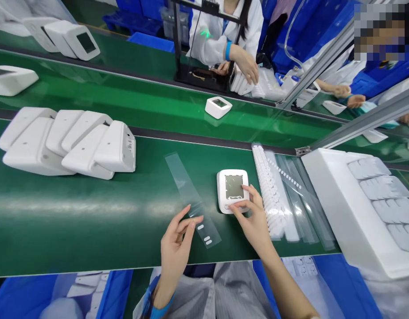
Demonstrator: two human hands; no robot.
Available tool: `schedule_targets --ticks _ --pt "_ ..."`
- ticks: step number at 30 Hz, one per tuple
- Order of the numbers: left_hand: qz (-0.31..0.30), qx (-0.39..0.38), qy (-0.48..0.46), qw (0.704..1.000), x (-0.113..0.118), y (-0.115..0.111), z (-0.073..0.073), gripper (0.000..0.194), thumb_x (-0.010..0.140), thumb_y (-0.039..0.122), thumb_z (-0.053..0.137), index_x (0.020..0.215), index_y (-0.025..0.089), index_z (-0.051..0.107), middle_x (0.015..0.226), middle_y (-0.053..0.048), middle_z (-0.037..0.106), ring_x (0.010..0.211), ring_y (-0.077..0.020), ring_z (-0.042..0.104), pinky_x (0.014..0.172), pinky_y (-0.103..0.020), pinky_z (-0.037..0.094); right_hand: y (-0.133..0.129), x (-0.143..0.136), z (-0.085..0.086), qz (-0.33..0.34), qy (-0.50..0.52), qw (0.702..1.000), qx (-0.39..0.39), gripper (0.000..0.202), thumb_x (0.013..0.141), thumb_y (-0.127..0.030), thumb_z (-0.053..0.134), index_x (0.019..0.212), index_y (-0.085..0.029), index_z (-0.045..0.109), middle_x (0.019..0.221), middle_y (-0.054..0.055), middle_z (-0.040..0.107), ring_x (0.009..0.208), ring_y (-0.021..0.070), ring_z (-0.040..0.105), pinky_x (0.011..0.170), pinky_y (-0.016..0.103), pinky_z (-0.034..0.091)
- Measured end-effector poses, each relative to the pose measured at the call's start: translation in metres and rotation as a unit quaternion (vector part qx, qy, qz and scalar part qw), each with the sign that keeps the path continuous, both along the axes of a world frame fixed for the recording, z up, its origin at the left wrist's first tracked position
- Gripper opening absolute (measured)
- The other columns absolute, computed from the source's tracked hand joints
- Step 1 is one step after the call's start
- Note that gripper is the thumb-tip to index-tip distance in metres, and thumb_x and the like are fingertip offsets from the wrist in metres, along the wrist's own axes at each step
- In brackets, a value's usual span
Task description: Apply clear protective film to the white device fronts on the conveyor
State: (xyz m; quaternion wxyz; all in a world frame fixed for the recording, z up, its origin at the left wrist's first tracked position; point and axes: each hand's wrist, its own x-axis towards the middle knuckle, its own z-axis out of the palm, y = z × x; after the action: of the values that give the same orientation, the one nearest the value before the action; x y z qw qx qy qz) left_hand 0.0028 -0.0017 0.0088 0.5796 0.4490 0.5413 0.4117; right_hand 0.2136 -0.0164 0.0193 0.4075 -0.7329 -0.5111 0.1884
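A white wedge-shaped device with a grey display, like a blood pressure monitor, lies face up on the green table. My right hand rests on its front, fingers bent, thumb and fingertips touching the lower edge and the display's right side. To its left, a clear plastic strip bears a few small white oval stickers near its bottom end. Over that strip is my left hand, thumb and fingertips drawn together in a pinch. Whatever those fingertips hold, if anything, is too small to tell.
White device housings stand in a row at left. Right of my hand lie sticker strips, then a white box of flat clear-wrapped parts. Beyond a rail, a green conveyor carries another device. Co-workers sit opposite. Blue bins flank me.
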Motion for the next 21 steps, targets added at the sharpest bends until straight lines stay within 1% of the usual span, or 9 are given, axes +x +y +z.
schedule_targets --ticks 4,10,15,21 --pt "0.001 -0.011 -0.003 1.0 -0.0003 0.0008 0.002 0.049 0.089 0.047 0.063 0.129 0.018 0.058 0.098 -0.007 0.08 0.1 -0.0232 0.073 0.091 -0.032 0.055 0.0 -0.0062 -0.0017 -0.005 0.013 1.0 0.012 0.015 0.085 -0.033 0.07 0.075 -0.022 0.071 0.143 0.009 0.048 0.144 0.0323 0.032 0.117 0.057 0.029" --pt "0.008 -0.017 -0.005 1.0 0.0001 0.0003 0.0025 0.05 0.087 0.048 0.065 0.127 0.019 0.059 0.097 -0.007 0.08 0.099 -0.0237 0.074 0.09 -0.032 0.056 -0.0001 -0.0076 -0.0034 -0.006 0.007 1.0 0.03 0.015 0.086 -0.031 0.069 0.074 -0.022 0.07 0.143 0.01 0.048 0.144 0.0317 0.033 0.118 0.057 0.028" --pt "0.007 -0.012 0.0 1.0 -0.0002 0.0 0.0034 0.048 0.088 0.048 0.065 0.127 0.02 0.06 0.097 -0.006 0.08 0.1 -0.0228 0.074 0.089 -0.03 0.056 0.0005 -0.0088 -0.0026 -0.011 0.01 1.0 0.023 0.016 0.086 -0.03 0.069 0.073 -0.022 0.069 0.143 0.01 0.048 0.144 0.0321 0.033 0.118 0.057 0.029" --pt "0.005 -0.016 0.007 1.0 -0.0005 0.0 0.0043 0.051 0.088 0.049 0.064 0.128 0.019 0.06 0.097 -0.008 0.08 0.098 -0.0242 0.074 0.088 -0.033 0.057 0.0013 -0.0109 -0.0023 -0.014 -0.012 1.0 0.025 0.017 0.086 -0.029 0.069 0.07 -0.021 0.068 0.142 0.011 0.048 0.142 0.0321 0.035 0.116 0.057 0.031"
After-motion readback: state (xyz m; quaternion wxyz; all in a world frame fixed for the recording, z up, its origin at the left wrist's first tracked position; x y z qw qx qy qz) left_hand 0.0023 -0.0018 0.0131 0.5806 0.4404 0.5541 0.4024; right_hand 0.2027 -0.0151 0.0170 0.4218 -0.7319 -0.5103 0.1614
